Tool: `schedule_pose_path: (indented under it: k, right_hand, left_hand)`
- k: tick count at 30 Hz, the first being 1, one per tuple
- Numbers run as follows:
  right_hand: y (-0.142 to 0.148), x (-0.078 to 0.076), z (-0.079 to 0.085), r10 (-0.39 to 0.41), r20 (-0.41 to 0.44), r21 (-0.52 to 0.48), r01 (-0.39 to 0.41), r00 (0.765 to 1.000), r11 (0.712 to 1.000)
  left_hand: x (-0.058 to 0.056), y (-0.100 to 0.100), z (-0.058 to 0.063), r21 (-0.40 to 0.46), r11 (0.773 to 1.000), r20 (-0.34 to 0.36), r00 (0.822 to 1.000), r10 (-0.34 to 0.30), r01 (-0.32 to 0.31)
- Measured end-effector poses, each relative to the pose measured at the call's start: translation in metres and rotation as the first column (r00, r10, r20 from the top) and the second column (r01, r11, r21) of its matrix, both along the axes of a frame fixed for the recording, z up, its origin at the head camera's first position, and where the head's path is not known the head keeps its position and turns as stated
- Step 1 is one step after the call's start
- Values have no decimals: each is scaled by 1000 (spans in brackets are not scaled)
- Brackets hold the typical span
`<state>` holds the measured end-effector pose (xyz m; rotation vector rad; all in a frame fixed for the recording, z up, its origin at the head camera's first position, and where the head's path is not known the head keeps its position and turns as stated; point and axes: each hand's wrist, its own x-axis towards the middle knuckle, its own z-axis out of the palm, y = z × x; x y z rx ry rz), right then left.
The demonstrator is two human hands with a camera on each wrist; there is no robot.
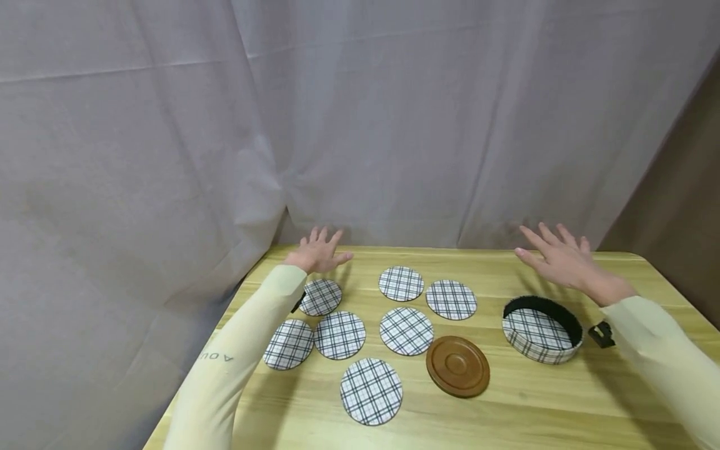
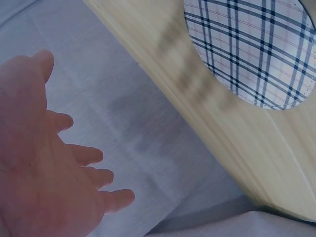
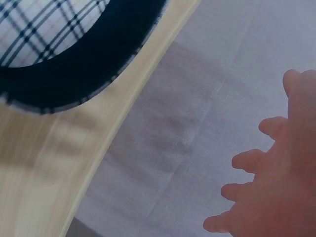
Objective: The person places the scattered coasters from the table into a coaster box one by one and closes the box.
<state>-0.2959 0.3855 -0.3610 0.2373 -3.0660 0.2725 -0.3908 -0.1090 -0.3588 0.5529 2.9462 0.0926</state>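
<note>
My left hand (image 1: 318,253) is held out over the far left of the table, fingers spread and nothing in it. Below its wrist lies a round plaid coaster (image 1: 321,297), partly covered by the sleeve. My right hand (image 1: 562,259) reaches out at the far right, also spread and holding nothing. Just in front of it stands a round plaid box (image 1: 542,354) without a lid, dark inside, with plaid at its bottom. Several more plaid coasters lie flat across the middle, one (image 1: 371,392) nearest me. A brown round disc (image 1: 458,367) with ringed grooves sits between them and the box.
The wooden table (image 1: 439,425) ends at a far edge just beneath both hands. Behind it hangs a grey curtain (image 1: 382,125), which also runs down the left side. A dark brown surface (image 1: 675,200) borders the right.
</note>
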Motion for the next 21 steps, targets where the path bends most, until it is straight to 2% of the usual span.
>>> schedule_pose_path:
  k: [10,15,21]
  right_hand:
    - [6,7,-1,24,-33,-32,-25,999,999]
    - [6,11,-7,46,-53,-74,-50,998,996]
    - [9,16,-19,110,-140,-159,-132,984,979]
  left_hand:
    - [0,6,1,57,998,4,1000,-4,4]
    - [2,9,-2,77,997,6,1000,-18,17]
    - [2,18,-9,79,996,-22,999,-37,38]
